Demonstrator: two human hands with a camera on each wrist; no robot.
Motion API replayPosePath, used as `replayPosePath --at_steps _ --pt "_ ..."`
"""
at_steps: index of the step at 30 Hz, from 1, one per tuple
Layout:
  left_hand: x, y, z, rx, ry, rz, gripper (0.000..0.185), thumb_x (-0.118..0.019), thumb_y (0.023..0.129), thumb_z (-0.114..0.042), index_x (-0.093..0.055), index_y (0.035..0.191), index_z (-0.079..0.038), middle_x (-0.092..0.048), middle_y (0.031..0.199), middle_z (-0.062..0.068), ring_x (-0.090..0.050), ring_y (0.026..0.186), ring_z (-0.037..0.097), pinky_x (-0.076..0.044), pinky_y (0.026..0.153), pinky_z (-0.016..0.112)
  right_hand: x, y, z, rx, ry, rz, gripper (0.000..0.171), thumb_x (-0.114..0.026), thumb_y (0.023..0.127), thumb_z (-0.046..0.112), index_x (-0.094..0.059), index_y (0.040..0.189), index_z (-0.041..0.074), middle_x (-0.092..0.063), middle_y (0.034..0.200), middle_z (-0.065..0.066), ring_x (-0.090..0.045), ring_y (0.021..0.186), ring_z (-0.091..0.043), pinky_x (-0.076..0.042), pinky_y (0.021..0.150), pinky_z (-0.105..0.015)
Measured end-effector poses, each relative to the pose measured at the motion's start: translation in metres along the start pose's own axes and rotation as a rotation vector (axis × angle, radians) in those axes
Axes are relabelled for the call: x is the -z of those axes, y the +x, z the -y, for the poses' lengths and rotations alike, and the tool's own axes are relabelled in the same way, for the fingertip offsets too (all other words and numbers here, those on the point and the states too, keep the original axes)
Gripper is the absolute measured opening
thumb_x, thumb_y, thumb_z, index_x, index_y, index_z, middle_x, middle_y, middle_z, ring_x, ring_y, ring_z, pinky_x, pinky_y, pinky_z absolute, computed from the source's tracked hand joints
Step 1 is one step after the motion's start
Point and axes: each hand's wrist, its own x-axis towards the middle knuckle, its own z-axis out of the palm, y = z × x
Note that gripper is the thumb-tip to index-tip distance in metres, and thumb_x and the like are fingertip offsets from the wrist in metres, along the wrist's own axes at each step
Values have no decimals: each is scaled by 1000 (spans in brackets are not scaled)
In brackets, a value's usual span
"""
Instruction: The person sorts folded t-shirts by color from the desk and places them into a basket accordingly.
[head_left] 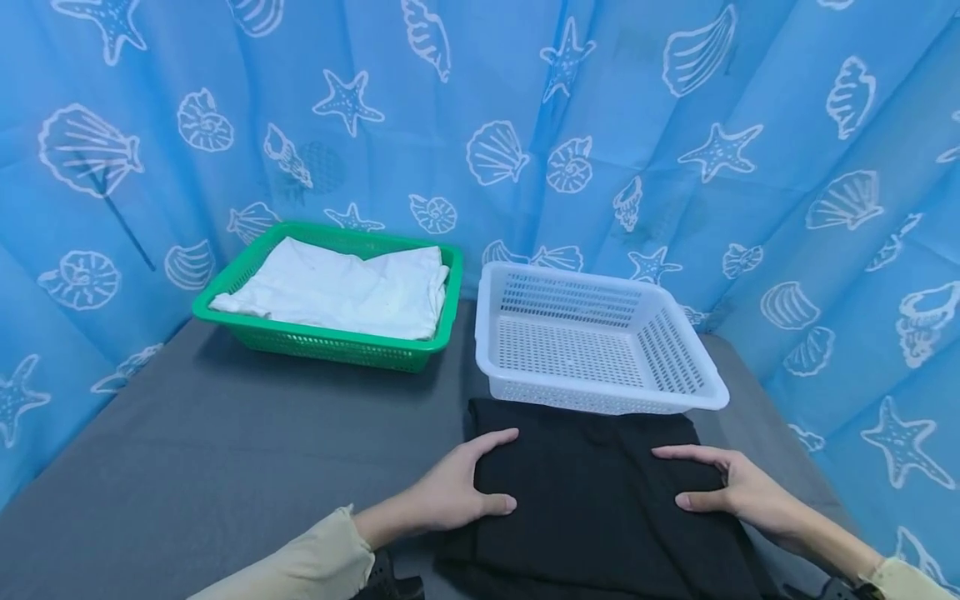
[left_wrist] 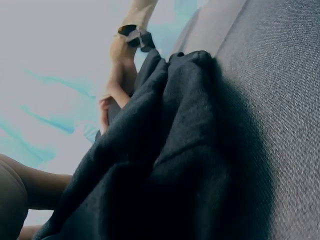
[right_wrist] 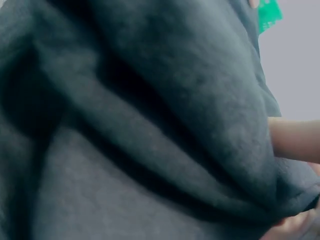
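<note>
A folded black garment point(head_left: 600, 500) lies at the near edge of a grey-covered table point(head_left: 225, 450), just in front of an empty white basket point(head_left: 596, 337). A person's left hand point(head_left: 465, 487) grips its left edge and the right hand point(head_left: 723, 483) its right edge, thumbs and fingers curled round the cloth. A green basket point(head_left: 330, 342) holding white cloth point(head_left: 345, 287) sits at the back left, before a blue seashell curtain point(head_left: 675, 125).
</note>
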Motion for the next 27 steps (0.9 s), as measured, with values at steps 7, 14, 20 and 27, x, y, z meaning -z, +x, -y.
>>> replayPosePath --at_steps 7,14,20,27 --pt "-3 -4 -9 -58 207 -26 78 -79 85 -16 -39 152 -21 -43 147 -4 -40 133 16 -39 103 44 0 -7 5 7 -72 -41 55 -68 94 14 -48 145 6 -53 134 -21 -58 111 -12 -51 85 -32" --pt "2 -13 -32 -83 299 0 81 -78 86 -20 -35 153 -33 -42 148 1 -32 139 27 -36 105 51 5 -14 20 39 -141 -27 53 -68 93 14 -52 144 10 -47 140 -21 -48 116 1 -48 88 -33" --pt "10 -22 -53 -138 273 54 81 -76 88 -17 -32 154 -32 -50 138 -3 -49 124 12 -45 98 37 6 -23 31 59 -105 -29 53 -65 95 8 -49 145 8 -52 137 -12 -52 117 -8 -48 89 -29" --pt "23 -28 -66 -204 226 80 81 -75 89 -15 -31 155 -29 -55 130 -8 -54 116 7 -46 96 33 5 -32 42 47 -69 -33 54 -62 97 7 -45 148 8 -56 136 -2 -54 117 -10 -49 90 -32"
